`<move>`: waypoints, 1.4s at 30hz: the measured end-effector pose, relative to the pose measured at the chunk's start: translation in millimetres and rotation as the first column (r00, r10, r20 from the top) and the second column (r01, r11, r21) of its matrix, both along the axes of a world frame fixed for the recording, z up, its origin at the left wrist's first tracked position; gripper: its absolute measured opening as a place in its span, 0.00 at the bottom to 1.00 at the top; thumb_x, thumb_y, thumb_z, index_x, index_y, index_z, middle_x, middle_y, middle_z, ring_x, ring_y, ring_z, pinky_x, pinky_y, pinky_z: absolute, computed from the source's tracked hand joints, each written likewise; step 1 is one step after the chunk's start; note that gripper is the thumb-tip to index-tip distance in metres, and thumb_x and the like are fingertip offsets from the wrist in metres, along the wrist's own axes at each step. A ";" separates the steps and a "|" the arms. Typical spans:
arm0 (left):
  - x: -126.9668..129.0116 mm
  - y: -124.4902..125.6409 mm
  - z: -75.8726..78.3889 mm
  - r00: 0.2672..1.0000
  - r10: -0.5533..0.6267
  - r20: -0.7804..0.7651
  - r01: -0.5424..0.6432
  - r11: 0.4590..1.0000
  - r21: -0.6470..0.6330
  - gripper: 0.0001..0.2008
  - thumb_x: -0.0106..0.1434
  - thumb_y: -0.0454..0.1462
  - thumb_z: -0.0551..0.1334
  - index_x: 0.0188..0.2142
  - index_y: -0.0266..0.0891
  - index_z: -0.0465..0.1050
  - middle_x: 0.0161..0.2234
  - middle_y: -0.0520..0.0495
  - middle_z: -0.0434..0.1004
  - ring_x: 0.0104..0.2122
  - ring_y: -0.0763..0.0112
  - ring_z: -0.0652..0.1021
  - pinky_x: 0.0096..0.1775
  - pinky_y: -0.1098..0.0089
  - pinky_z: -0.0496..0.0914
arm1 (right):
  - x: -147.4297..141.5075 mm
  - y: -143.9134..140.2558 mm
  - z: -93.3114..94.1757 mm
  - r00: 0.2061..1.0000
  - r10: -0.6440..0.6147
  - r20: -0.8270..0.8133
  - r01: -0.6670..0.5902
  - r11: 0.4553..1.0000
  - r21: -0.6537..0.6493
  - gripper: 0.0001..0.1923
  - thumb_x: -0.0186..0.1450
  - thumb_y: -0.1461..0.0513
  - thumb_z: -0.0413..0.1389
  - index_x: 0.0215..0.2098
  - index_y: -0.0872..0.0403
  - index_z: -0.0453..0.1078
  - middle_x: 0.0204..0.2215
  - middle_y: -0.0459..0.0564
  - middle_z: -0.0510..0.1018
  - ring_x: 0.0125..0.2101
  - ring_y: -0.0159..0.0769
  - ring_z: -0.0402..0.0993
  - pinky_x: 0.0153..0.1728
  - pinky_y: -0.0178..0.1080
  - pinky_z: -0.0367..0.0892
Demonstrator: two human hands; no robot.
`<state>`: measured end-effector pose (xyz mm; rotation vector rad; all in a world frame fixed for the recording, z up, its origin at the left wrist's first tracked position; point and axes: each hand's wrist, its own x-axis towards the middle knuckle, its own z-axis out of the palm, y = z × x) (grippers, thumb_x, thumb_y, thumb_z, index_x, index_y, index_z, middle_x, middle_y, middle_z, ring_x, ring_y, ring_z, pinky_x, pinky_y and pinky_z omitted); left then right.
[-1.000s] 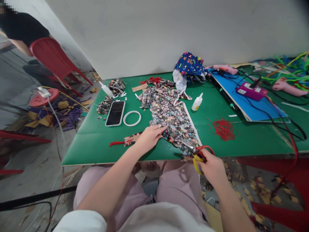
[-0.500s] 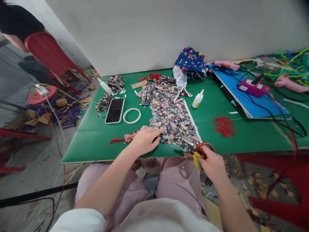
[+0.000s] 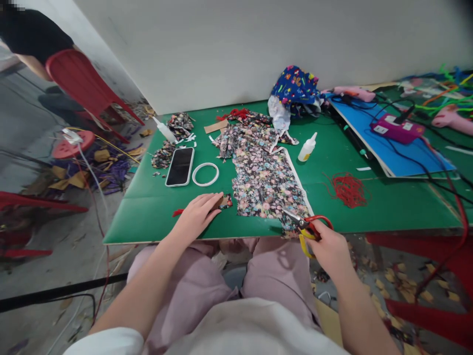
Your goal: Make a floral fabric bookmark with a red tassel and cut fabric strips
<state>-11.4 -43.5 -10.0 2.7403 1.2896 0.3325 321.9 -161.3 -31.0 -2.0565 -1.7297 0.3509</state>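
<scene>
My right hand [image 3: 330,246] is closed around scissors [image 3: 310,229] with one red and one yellow handle, held at the table's front edge. Their blades lie over the lower right part of a dark floral cloth [image 3: 262,182] with a white border. My left hand [image 3: 197,212] lies over a small floral-covered piece [image 3: 226,201], fingers stretched out and covering most of it. Brown card shows at the piece's right end, and red thread [image 3: 178,212] sticks out at its left.
Behind my left hand are a phone [image 3: 180,167] and a white ring [image 3: 205,174]. Glue bottles [image 3: 307,148] and a tangle of red thread [image 3: 349,190] also lie on the green table [image 3: 140,217]. A purple box [image 3: 397,129] rests on a blue folder [image 3: 369,128]. A person [image 3: 37,37] sits at far left.
My left hand has moved left off the floral cloth onto the small floral-covered piece. My right hand keeps the scissors in nearly the same place. The view has shifted slightly.
</scene>
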 end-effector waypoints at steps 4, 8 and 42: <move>4.9 2.1 4.7 1.000 0.009 -0.008 -0.009 1.000 0.004 0.22 0.63 0.41 0.55 0.56 0.39 0.59 0.46 0.42 0.73 0.45 0.61 0.73 0.46 0.61 0.69 | -0.8 -1.1 0.6 0.998 0.011 -0.058 -0.007 0.997 0.071 0.11 0.56 0.62 0.52 0.36 0.51 0.73 0.21 0.45 0.76 0.21 0.33 0.70 0.21 0.31 0.59; 9.0 4.2 7.9 0.999 0.041 -0.008 -0.041 0.999 0.019 0.23 0.58 0.40 0.59 0.52 0.38 0.60 0.41 0.43 0.75 0.41 0.60 0.75 0.44 0.61 0.69 | 2.7 -8.5 1.8 0.982 -0.022 -0.189 0.046 0.991 0.122 0.12 0.54 0.64 0.52 0.37 0.53 0.73 0.24 0.44 0.77 0.23 0.31 0.70 0.24 0.30 0.62; 107.4 14.7 13.5 0.928 -0.368 0.062 0.371 0.927 -0.048 0.19 0.60 0.38 0.58 0.50 0.36 0.61 0.39 0.43 0.75 0.41 0.63 0.75 0.52 0.60 0.60 | 10.7 -27.2 0.6 0.916 -0.178 -0.359 0.174 0.984 -0.046 0.09 0.56 0.60 0.55 0.35 0.55 0.70 0.30 0.48 0.79 0.29 0.34 0.73 0.28 0.32 0.65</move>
